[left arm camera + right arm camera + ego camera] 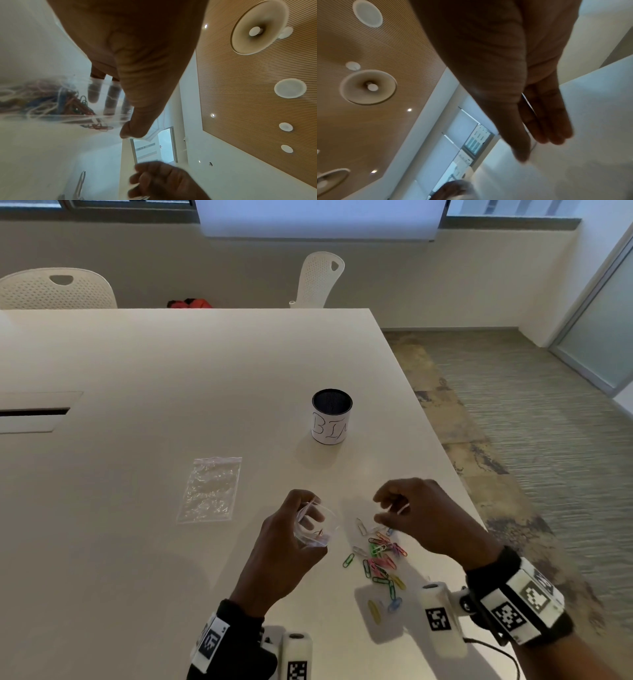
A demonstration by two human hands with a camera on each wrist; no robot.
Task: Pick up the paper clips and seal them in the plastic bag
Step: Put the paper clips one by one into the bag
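My left hand (308,513) grips a small clear plastic bag (320,530) and holds its mouth open just above the table; a red paper clip (320,533) lies inside. In the left wrist view my fingers (93,92) show through the bag (109,117) and my thumb (137,108) presses its near side. To the right my right hand (380,508) hovers over the pile of coloured paper clips (380,559) and pinches a pale clip (403,508). In the right wrist view this clip (529,105) shows as a thin wire between thumb and fingers.
A second clear zip bag (209,489) lies flat to the left. A dark mesh cup labelled BIN (331,416) stands behind the hands. The table's right edge (455,474) runs close to my right hand. A yellow clip (374,611) and a blue one lie nearest me.
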